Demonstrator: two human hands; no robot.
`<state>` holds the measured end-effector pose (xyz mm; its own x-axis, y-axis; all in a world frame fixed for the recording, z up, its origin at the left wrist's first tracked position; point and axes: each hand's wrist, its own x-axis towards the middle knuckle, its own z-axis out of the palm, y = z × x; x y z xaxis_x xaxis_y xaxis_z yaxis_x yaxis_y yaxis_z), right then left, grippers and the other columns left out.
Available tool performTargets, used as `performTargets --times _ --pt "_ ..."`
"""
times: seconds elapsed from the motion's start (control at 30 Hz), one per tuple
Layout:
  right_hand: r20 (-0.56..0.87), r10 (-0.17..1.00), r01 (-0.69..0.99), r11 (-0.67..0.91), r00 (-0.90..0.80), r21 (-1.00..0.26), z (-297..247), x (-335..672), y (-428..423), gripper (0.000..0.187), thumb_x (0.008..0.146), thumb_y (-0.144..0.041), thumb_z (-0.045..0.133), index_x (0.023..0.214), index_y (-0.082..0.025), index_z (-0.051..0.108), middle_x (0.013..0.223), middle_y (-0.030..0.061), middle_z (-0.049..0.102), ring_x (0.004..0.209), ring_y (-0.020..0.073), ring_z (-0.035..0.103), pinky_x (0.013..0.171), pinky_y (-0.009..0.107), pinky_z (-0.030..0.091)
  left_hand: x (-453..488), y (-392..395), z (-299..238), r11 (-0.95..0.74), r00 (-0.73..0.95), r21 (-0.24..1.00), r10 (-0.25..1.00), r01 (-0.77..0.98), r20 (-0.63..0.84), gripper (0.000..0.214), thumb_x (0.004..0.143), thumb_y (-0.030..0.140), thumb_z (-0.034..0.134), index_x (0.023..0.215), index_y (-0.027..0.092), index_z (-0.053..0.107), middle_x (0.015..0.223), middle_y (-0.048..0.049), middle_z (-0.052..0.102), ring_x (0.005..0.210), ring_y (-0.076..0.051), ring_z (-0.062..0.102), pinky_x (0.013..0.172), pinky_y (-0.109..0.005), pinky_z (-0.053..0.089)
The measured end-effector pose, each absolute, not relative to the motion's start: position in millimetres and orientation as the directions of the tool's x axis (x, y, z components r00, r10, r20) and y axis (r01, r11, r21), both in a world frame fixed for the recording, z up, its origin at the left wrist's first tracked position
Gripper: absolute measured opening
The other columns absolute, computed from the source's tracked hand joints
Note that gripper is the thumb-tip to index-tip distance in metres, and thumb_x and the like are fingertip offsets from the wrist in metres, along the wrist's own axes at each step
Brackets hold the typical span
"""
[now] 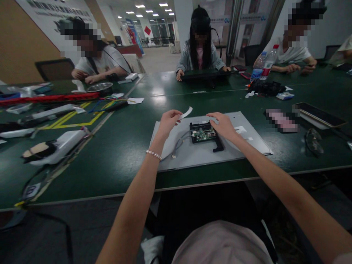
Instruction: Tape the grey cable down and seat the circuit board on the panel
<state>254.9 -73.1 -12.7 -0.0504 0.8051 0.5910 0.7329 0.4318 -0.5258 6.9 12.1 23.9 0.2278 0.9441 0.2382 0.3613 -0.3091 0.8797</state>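
Note:
A flat grey metal panel (pixel 189 157) lies on the green table before me. On it sits a black plastic frame (pixel 218 145) around a green circuit board (pixel 203 134), with a grey cable (pixel 178 142) running off to the left. My left hand (pixel 168 124) is raised over the panel's left part, thumb and finger pinched on a strip of white tape (pixel 187 112) that curls up to the right. Fingers apart, my right hand (pixel 223 124) rests at the upper right of the black frame, apparently touching it. Its palm hides part of the panel.
To the right lie a pink phone (pixel 282 120), a dark tablet-like device (pixel 320 114) and a clear crumpled object (pixel 314 142). Two bottles (pixel 266 66) stand farther back. Left are a white wrapped part (pixel 59 146) and yellow tape lines (pixel 90 123). Several people sit across the table.

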Motion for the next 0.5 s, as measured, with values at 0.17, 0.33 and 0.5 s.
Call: performTargets --times 0.17,0.33,0.5 --pt "0.634 0.747 0.68 0.572 -0.199 -0.46 -3.9 239.3 -85.3 0.048 0.086 -0.013 0.054 0.133 -0.02 0.058 0.131 0.011 0.062 0.121 0.025 0.056 0.106 0.047 0.043 -1.7 3.2 32.1 -0.322 0.541 0.866 0.838 0.383 0.073 0.019 0.072 0.027 0.061 0.082 0.015 0.071 0.079 -0.0035 0.065 0.068 -0.012 0.054 0.061 -0.022 0.041" --pt "0.605 0.707 0.616 0.671 -0.365 -0.413 -0.9 223.8 -94.9 0.04 0.085 -0.011 0.057 0.123 -0.02 0.065 0.127 0.0109 0.063 0.119 0.0249 0.057 0.105 0.048 0.044 -14.2 1.0 43.2 -0.38 0.688 0.831 0.725 0.406 -0.005 0.019 0.076 0.027 0.059 0.085 0.016 0.071 0.081 -0.003 0.064 0.068 -0.011 0.051 0.063 -0.023 0.04" --pt "0.614 0.676 0.575 0.712 -0.407 -0.403 -1.8 211.8 -98.8 0.019 0.088 -0.014 0.056 0.094 -0.02 0.074 0.115 0.0086 0.07 0.112 0.0236 0.062 0.1 0.046 0.047 -25.5 5.5 45.4 -0.452 0.782 0.772 0.616 0.447 -0.093 0.022 0.079 0.031 0.059 0.09 0.016 0.072 0.08 -0.003 0.064 0.067 -0.011 0.05 0.061 -0.023 0.038"
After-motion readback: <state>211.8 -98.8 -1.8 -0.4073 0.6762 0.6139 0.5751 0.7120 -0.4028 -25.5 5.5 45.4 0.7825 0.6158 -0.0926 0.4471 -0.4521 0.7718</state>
